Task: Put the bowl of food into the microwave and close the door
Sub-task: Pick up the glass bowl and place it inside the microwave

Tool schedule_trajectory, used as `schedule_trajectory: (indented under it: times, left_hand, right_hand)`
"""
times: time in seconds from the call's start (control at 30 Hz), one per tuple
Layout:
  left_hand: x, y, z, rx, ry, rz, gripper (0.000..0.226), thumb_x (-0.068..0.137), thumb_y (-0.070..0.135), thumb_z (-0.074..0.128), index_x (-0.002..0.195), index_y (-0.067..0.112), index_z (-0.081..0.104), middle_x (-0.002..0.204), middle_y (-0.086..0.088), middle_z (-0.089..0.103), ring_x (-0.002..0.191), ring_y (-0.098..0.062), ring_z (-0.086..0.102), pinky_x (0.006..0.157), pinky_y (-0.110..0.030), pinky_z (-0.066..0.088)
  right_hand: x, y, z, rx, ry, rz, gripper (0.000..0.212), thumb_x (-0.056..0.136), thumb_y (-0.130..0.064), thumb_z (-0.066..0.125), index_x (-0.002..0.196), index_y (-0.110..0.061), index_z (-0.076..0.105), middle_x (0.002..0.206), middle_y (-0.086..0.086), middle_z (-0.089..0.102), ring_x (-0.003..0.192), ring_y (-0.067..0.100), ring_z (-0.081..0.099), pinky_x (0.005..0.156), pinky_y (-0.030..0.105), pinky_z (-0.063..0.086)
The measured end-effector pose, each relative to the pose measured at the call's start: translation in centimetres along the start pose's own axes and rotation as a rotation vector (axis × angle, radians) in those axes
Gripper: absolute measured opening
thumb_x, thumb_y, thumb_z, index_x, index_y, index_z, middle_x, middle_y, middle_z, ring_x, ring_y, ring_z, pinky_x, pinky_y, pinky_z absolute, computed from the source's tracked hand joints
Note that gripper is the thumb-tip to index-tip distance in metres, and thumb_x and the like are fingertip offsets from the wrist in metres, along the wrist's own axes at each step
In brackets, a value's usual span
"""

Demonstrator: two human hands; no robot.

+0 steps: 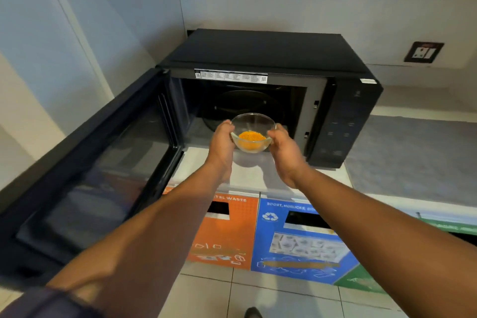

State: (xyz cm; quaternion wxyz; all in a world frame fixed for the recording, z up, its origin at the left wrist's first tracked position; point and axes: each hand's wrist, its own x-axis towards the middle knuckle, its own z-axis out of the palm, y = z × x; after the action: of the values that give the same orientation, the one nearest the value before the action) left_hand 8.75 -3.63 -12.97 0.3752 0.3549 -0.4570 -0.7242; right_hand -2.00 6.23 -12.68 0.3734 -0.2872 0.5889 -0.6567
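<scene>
Your left hand (pixel 222 142) and right hand (pixel 285 148) were clamped on opposite sides of the glass bowl (pixel 253 131), probably to keep it level so the orange food (pixel 251 137) did not tip. You held it in the air at the mouth of the black microwave (pixel 271 59), just short of the turntable (pixel 245 103). The door (pixel 85 162) stood swung wide to your left, clear of your arms. The fingers beneath the bowl were hidden, the cavity was too dark to read, and the control panel (pixel 340 124) could not be made out.
</scene>
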Motion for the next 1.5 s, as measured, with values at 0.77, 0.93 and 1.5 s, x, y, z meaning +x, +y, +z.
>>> schedule_trajectory:
  times: [0.77,0.93,1.5]
  left_hand:
    - [21.2,-0.8,0.7,0.034,-0.028,0.070,0.034,0.094,-0.004,0.043,0.080,0.019,0.063,0.058,0.018,0.070,0.056,0.006,0.064,0.061,-0.013,0.048]
    - [20.9,-0.6,0.5,0.028,-0.016,0.089,0.033,0.092,-0.006,0.045,0.090,0.019,0.067,0.085,0.008,0.074,0.082,-0.005,0.067,0.081,-0.021,0.051]
    - [7.6,2.9,-2.0,0.524,0.099,0.143,0.059,0.096,0.029,0.053,0.153,0.018,0.043,0.154,-0.007,0.050,0.140,-0.025,0.048,0.108,-0.027,0.035]
  right_hand:
    - [21.8,3.7,1.1,0.076,-0.008,0.085,0.020,0.100,-0.022,0.044,0.102,-0.025,0.064,0.099,-0.004,0.069,0.093,0.008,0.061,0.074,0.021,0.042]
    - [22.1,3.5,1.5,0.021,-0.007,0.094,0.021,0.100,-0.026,0.045,0.103,-0.025,0.066,0.101,-0.001,0.071,0.097,0.015,0.063,0.075,0.027,0.043]
    - [9.4,-0.9,1.9,-0.307,-0.109,-0.069,0.050,0.092,-0.020,0.044,0.141,-0.031,0.046,0.123,-0.015,0.056,0.118,0.009,0.049,0.101,0.029,0.036]
